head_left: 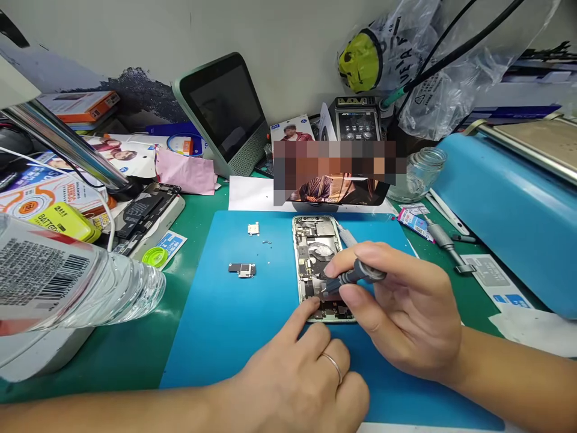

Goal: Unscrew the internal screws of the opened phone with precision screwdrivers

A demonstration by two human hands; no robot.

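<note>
An opened smartphone (pixel 306 246) lies on the blue mat (pixel 252 343), its inner parts facing up. My right hand (pixel 406 300) is closed on a dark screwdriver (pixel 356 275), pinching it between thumb and fingers. Its tip points down at the phone's lower half. With the index finger stretched out, my left hand (pixel 311 373) touches the phone's lower left edge; its other fingers are loosely curled over the mat and grip nothing visible. On the mat to the left sit a small circuit board (pixel 243 270), a metal shield-like part (pixel 253 228) and tiny loose pieces (pixel 267 242).
Left stand a clear bottle (pixel 121 282), another opened phone (pixel 139 210) and a lamp pole (pixel 76 141). A smart display (pixel 225 108) and a glass jar (pixel 419 171) are behind. At right are a grey tool (pixel 444 240) and a blue machine (pixel 505 222).
</note>
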